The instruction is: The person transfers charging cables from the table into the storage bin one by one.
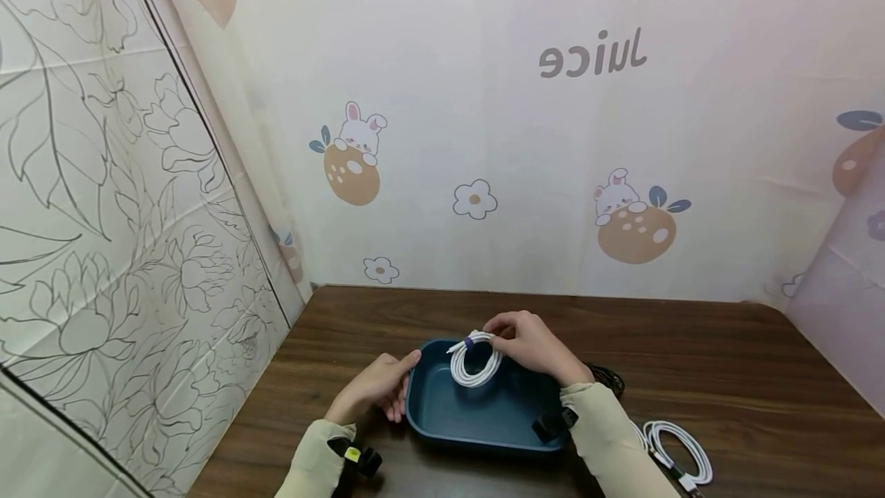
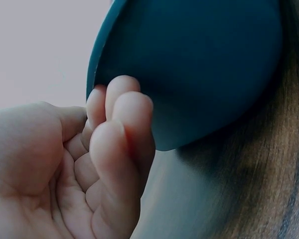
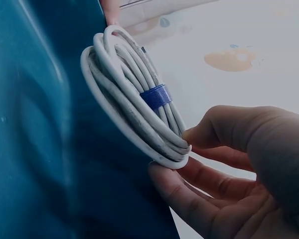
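My right hand (image 1: 528,340) pinches a coiled white cable (image 1: 473,381) between thumb and fingers, holding it over the far part of a dark blue tray (image 1: 484,417). A blue strap (image 3: 157,96) wraps the bundle on one side, as the right wrist view shows closely. At the tray's left end, my left hand (image 1: 376,386) grips the rim, thumb on top and fingers curled against the outer wall. In the left wrist view those fingertips (image 2: 132,107) meet the tray's blue side (image 2: 199,64). Apart from the cable above it, the tray's floor is bare.
Right of the tray, another white cable coil (image 1: 700,456) lies on the brown wooden table (image 1: 733,360). A black cable bundle (image 1: 608,379) shows partly behind my right wrist. Patterned cloth (image 1: 429,137) hangs behind the table, and a flower-print panel (image 1: 138,252) stands at the left.
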### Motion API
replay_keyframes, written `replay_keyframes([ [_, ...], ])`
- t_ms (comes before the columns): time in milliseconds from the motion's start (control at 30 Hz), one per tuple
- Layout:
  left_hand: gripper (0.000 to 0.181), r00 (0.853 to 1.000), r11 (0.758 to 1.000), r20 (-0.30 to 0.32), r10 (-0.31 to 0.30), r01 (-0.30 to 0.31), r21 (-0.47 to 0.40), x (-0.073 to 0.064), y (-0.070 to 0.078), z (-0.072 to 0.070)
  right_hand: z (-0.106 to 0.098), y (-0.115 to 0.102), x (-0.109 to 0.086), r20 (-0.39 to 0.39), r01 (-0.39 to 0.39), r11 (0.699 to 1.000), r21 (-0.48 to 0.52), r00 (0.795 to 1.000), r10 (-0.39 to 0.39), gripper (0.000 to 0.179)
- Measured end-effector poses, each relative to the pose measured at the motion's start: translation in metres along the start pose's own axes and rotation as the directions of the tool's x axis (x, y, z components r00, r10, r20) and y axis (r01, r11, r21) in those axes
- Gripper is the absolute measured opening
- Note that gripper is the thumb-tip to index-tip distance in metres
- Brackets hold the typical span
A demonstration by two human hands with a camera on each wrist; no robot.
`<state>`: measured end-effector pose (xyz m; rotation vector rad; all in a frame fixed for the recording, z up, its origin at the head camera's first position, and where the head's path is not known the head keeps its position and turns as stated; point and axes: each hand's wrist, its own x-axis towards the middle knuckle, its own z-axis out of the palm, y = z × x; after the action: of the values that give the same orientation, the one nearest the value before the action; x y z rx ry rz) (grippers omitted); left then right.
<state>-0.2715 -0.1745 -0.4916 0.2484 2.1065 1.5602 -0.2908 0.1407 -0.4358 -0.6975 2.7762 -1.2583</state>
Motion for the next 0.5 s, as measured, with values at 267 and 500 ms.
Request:
replay_keyframes([
  [267, 0.07, 1.0, 1.0, -0.006, -0.003, 0.003, -0.006, -0.0003, 0.0002, 0.0009, 0.006, -0.0028, -0.0004, 0.047, 0.008, 1.0, -0.001, 0.999, -0.008, 0.015],
  [500, 0.07, 1.0, 1.0, -0.003, -0.001, 0.001, -0.004, -0.0001, 0.0002, 0.0007, 0.0081, -0.006, -0.0001, 0.091, 0.027, 0.999, 0.027, 0.995, -0.03, 0.015],
])
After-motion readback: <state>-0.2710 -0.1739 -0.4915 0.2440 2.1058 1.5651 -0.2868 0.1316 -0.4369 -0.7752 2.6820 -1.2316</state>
